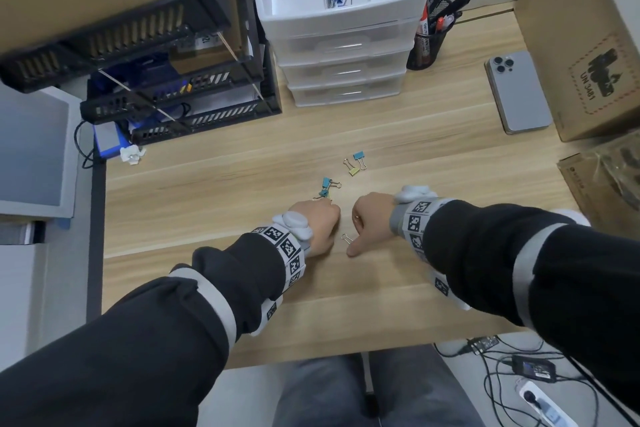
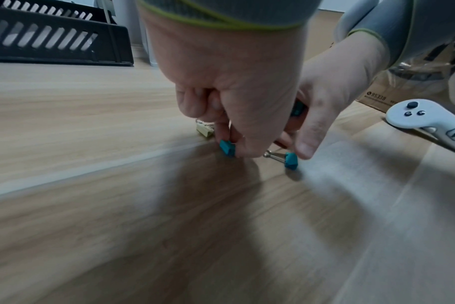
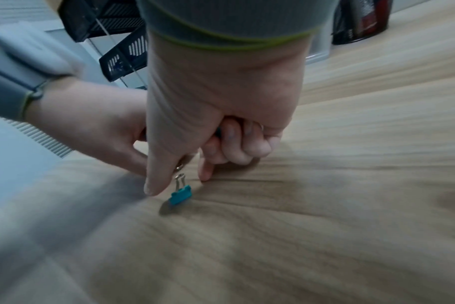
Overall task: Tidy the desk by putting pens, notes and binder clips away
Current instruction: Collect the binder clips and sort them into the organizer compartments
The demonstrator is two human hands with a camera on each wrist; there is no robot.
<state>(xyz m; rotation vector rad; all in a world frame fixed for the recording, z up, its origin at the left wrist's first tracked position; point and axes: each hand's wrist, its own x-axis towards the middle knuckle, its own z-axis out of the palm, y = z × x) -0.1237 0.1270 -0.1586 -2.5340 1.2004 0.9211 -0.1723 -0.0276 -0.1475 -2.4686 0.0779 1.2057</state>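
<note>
Binder clips loose on desk [image 1: 242, 274], mid-front; left hand [image 1: 317, 227] grip pinching teal clip [image 2: 227, 147]; right hand [image 1: 372, 218] curled around something teal, thumb down beside second teal clip [image 3: 181, 195]. Best: pinch wire handles, gather, carry to white drawer unit [image 1: 341, 31]

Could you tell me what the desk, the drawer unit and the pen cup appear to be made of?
Desk: probably wood-look laminate, matt, with a printed-looking grain and plank seams. Drawer unit: plastic, white top tray and frosted see-through drawer fronts. Pen cup: likely black metal mesh, judging by its fine perforated wall.
</note>
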